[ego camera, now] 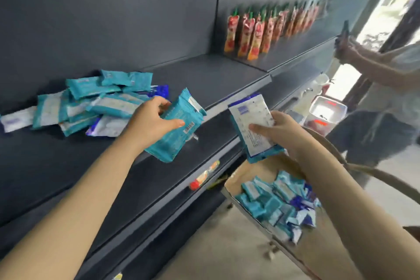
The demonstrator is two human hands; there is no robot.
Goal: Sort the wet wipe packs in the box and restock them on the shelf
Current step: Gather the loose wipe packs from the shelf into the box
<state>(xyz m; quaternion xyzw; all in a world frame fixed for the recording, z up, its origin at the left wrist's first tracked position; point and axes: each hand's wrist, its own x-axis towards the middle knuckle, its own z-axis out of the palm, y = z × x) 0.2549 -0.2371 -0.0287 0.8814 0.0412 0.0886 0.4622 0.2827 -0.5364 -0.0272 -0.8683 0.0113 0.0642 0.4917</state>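
- Teal and white-and-blue plastic wet wipe packs [91, 102] lie in a loose heap on the left part of the dark grey metal shelf [204, 75].
- My left hand [150, 120] grips one teal wipe pack [179, 129], thumb across its barcode face and fingers curled behind it. It is just right of the heap, over the shelf's front edge.
- My right hand [279, 129] pinches a white pack with blue edges [252, 125], thumb pressed on its printed face. The pack is held upright above the brown cardboard box [254, 168].
- More teal and blue packs [279, 200] lie jumbled in the box, below and right of the shelf.
- A row of red-and-orange pouches [261, 29] stands farther along the shelf, well apart from the heap.
- Another person [386, 70] stands at far right, holding up a dark object too blurred to identify.
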